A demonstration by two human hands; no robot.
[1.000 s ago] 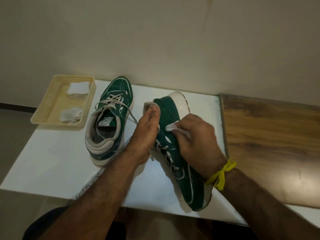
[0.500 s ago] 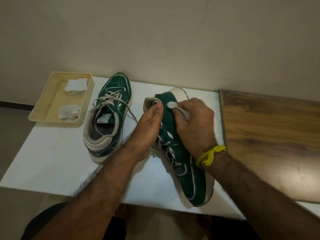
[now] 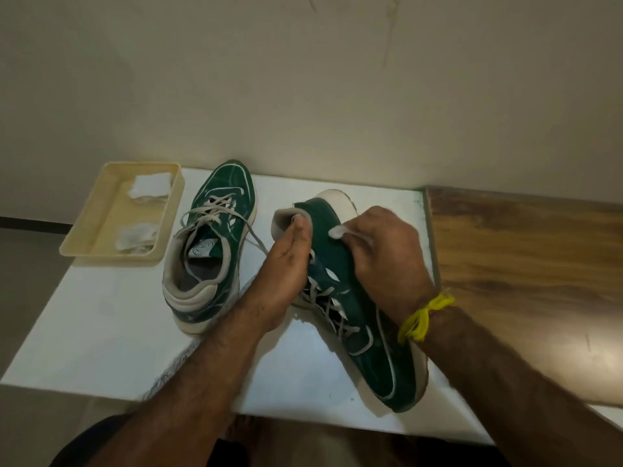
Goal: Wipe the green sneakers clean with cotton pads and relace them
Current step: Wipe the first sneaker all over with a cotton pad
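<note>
Two green sneakers with cream soles and grey laces are on a white board [image 3: 101,332]. The left sneaker [image 3: 215,237] stands upright, toe pointing away, laces loose. The right sneaker [image 3: 357,318] lies tipped on its side, heel away, toe toward me. My left hand [image 3: 286,264] grips its heel collar, thumb at the opening. My right hand [image 3: 384,257] presses a white cotton pad [image 3: 337,232] against the sneaker's green side near the heel. A yellow thread is tied around my right wrist.
A cream plastic tray [image 3: 91,251] with two piles of white cotton pads [image 3: 150,185] sits at the board's far left corner. A wooden surface [image 3: 526,281] adjoins the board on the right. A beige wall rises right behind everything.
My right hand with the cotton pad slid up the sneaker's side from near the laces toward the heel. My left hand kept its hold on the heel collar.
</note>
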